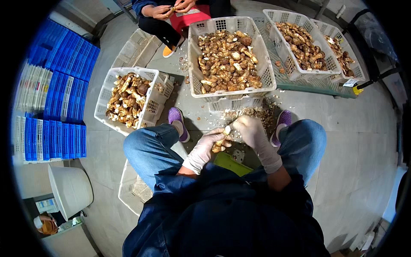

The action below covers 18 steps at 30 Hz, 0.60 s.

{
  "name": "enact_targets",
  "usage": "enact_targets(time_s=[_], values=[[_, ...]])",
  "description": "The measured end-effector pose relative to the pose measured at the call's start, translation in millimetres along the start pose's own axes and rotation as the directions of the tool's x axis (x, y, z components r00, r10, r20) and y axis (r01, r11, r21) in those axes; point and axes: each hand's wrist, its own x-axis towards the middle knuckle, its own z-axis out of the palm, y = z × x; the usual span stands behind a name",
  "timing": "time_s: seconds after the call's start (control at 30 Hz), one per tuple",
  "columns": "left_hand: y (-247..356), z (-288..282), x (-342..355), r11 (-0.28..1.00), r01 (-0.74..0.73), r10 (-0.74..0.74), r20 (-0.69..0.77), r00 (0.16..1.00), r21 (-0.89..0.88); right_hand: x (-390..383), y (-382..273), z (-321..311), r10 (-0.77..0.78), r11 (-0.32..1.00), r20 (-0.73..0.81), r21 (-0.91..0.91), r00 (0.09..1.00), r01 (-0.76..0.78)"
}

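Note:
My left hand [207, 144], in a whitish glove, is closed around a brown, knobbly mushroom [220, 144]. A pale, bare end of the mushroom points up toward my right hand [251, 130]. That hand, gloved the same way, has its fingers curled together just right of the pale end. Whatever it grips, if anything, is hidden by the fingers. Beyond my hands stands a white crate [195, 70] heaped with brown mushrooms [231, 60]. Pale and brown trimmings [257, 116] litter the floor in front of it.
At left is another crate [102, 109] of mushrooms; at right, two more crates [295, 73] rest on a green platform [319, 89]. Blue crates [70, 96] are stacked far left, near a white tub [70, 190]. A green seat [232, 164] shows beneath me. Opposite, another person's hands [162, 12] hold something small.

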Motion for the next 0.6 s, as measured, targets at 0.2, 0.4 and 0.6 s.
enact_targets(time_s=[0.2,0.4,0.6], values=[[4.1,-9.2,-2.7,0.986,0.027,-0.015,0.07,0.997,-0.164,11.1,-8.2,-9.2,0.177,0.955,0.005,0.239,0.984,-0.173],[14.6,-0.6,-1.4,0.998,-0.01,0.023,0.186,0.982,-0.068,10.1,40.4,3.7,0.266,0.957,0.022,0.114,0.964,-0.267],[8.8,-10.1,-9.3,0.991,0.047,-0.032,0.121,0.992,-0.129,2.2,36.6,16.9,0.19,0.97,-0.093,0.172,0.977,-0.172]])
